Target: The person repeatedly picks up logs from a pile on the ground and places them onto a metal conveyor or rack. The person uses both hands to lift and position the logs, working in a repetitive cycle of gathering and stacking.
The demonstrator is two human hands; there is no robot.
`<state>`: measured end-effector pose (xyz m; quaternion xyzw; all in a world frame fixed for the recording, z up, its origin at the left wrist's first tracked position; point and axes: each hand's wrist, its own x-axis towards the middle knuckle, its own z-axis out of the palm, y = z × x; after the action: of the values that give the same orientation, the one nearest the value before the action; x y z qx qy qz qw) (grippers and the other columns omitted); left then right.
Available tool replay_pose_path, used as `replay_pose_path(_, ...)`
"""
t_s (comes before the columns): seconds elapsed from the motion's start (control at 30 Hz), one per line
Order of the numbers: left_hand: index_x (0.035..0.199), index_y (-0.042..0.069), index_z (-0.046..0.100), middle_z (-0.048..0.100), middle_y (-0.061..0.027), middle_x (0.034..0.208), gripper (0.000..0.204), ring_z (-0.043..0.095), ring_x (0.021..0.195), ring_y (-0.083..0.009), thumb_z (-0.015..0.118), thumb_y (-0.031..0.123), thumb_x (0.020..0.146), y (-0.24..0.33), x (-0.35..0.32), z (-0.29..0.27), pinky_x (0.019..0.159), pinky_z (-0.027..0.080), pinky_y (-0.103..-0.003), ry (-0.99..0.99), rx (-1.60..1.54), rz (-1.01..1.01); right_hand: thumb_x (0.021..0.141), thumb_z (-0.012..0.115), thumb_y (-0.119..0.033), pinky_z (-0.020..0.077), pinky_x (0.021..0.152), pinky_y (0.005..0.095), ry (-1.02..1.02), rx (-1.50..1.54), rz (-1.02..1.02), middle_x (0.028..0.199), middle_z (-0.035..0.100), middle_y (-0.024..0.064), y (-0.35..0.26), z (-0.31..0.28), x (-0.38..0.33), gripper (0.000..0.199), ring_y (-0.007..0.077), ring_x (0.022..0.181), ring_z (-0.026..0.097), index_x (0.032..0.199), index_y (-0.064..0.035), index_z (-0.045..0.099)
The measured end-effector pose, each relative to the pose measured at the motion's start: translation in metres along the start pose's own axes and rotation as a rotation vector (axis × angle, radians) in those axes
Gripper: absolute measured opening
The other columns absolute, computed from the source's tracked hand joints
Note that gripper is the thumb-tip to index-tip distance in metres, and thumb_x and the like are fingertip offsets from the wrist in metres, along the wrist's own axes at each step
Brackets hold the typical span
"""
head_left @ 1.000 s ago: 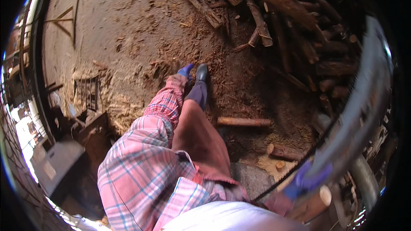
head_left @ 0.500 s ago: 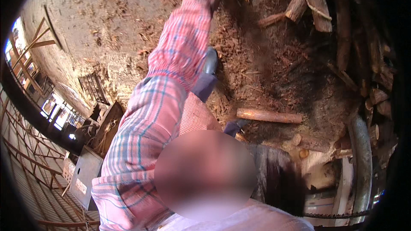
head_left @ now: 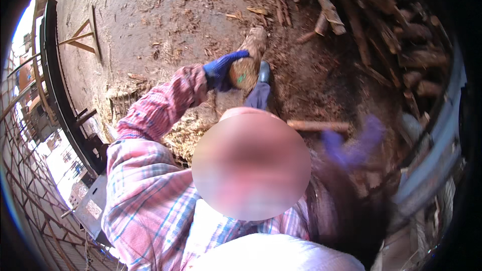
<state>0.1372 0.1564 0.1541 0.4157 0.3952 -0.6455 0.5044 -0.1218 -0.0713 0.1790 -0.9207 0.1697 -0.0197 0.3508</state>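
Observation:
My left hand (head_left: 221,72), in a blue glove, is closed around the near end of a thick log (head_left: 254,45). The log's round cut face carries a green mark and tilts toward me, while its bark-covered length runs away over the ground. Beside it stands a boot (head_left: 264,72) below a dark trouser leg. My right hand (head_left: 354,144), in a purple-blue glove, is off to the right and smeared by motion, so its fingers cannot be made out. Close to that hand, a thinner log (head_left: 319,126) lies crosswise on the ground.
A heap of logs and split wood (head_left: 419,60) fills the far right side. Bark scraps litter the dirt floor (head_left: 165,25). Along the left run a dark metal beam (head_left: 56,70) and a wooden brace (head_left: 86,38). A grey metal rail (head_left: 427,170) curves at the right.
My left arm, earlier stretched out to the far edge, is drawn back and bent, and the thick log now shows in its grip. My right hand has come into view.

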Motion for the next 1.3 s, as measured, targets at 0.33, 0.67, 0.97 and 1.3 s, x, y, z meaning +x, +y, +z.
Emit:
replay_pose_path(0.33,0.134,0.005,0.043,0.061,-0.0129,0.115,0.064,0.061,0.102,-0.0279,0.041,0.054,0.093,-0.207,-0.244,0.075,0.09,0.049,-0.042,-0.669,0.387,0.39,0.058,0.082,-0.036,0.0509,0.086,0.0372,0.069,0.5,-0.471,0.109,0.062,0.0119,-0.097,-0.087,-0.071,0.081,0.0284,0.099,0.062,0.127,-0.0102,0.047)
replay_pose_path(0.67,0.133,0.001,0.037,0.056,-0.011,0.117,0.07,0.055,0.107,-0.0224,0.073,0.015,0.074,-0.32,-0.119,0.248,0.094,0.044,-0.038,-0.719,0.365,1.341,0.062,0.081,-0.053,0.0464,0.091,0.043,0.436,0.86,-0.167,0.122,0.055,0.0165,-0.123,-0.261,-0.124,0.09,0.0311,0.111,0.056,0.13,-0.0077,0.042)
replay_pose_path(0.97,0.131,0.0,0.045,0.057,-0.0105,0.123,0.053,0.055,0.111,-0.0234,0.06,0.019,0.085,-0.349,-0.207,0.406,0.095,0.044,-0.035,-1.157,0.563,1.369,0.074,0.076,-0.036,0.0387,0.102,0.0394,0.488,1.121,-0.286,0.135,0.045,0.0172,-0.106,-0.324,-0.282,0.087,0.0302,0.122,0.046,0.139,-0.0011,0.031)
replay_pose_path(1.3,0.119,0.003,0.055,0.06,-0.0056,0.109,0.05,0.055,0.105,-0.0174,0.064,0.039,0.086,-0.369,-0.168,0.432,0.092,0.043,-0.032,-0.47,0.817,1.473,0.067,0.081,-0.038,0.043,0.098,0.0387,0.411,0.194,0.394,0.125,0.052,0.0224,0.082,-0.457,-0.381,0.097,0.0328,0.114,0.054,0.139,0.0004,0.029)
